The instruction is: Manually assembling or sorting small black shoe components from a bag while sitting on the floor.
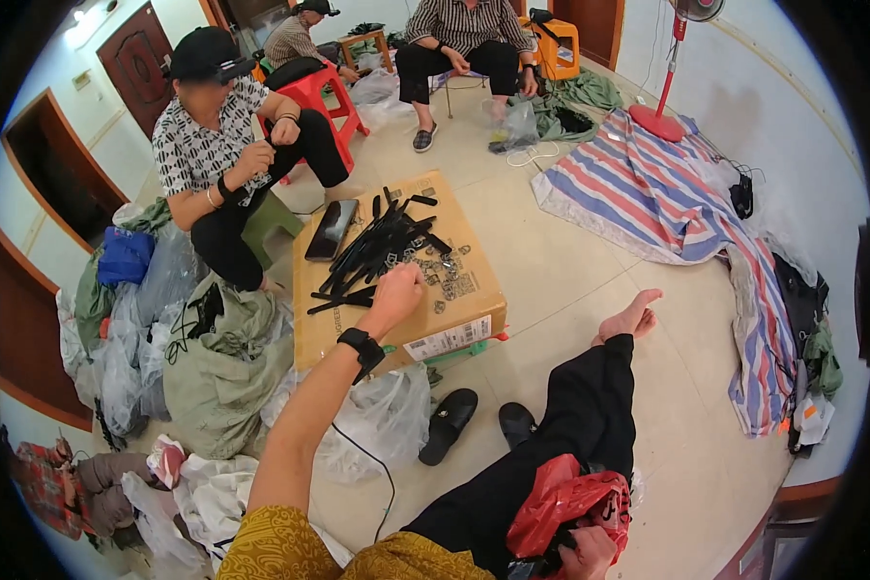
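Head view: black straps (382, 237) lie heaped across the top of a cardboard box (466, 217), with small metal buckles (449, 263) scattered at their near right edge. My left hand (398, 292) reaches down among these, fingers bent; they hide from me whether it grips a piece. My right hand (590, 556), well apart from it at the lower edge, curls beside a red plastic bag (561, 498) on my lap, near something black; I can't make out how firmly it holds.

As I judge it, plenty is left to handle: many straps and buckles lie loose, and I can pick out no finished piece or separate finished pile. What the red bag contains is unclear to me.

A black phone (332, 230) rests beside the straps. A clear plastic bag (382, 425) slumps below the box. Beyond its left side, a seated co-worker (217, 145) holds both hands raised; a striped sheet (638, 184) spreads over the floor to the right.
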The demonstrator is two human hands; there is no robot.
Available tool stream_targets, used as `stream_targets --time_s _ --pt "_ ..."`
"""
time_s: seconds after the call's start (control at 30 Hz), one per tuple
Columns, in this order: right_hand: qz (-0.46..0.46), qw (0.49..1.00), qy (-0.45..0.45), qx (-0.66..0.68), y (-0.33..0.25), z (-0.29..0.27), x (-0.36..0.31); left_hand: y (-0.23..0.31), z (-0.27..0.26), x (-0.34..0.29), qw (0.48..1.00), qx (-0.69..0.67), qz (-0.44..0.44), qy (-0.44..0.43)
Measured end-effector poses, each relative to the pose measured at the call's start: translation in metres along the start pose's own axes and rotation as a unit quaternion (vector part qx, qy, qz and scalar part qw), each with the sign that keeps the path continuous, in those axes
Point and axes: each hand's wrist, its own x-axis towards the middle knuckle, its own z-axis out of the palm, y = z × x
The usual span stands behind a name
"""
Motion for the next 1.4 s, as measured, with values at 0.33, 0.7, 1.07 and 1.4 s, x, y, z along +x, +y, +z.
stream_targets --time_s 0.33,0.7,1.07,1.4 --pt "-0.004 1.000 -0.002 0.025 -0.001 0.009 0.004 -0.001 -0.014 -0.001 0.989 -0.141 -0.033 -0.006" --pt "0.026 0.999 -0.029 0.019 -0.004 0.006 0.011 -0.017 -0.026 -0.008 0.835 -0.503 -0.222 0.009" --pt "0.031 0.998 -0.050 0.024 -0.005 0.008 0.014 -0.024 -0.038 -0.018 0.502 -0.856 -0.113 0.037" --pt "0.012 0.999 -0.037 0.022 0.001 0.015 0.009 -0.044 -0.019 -0.016 0.525 -0.846 -0.086 0.024"
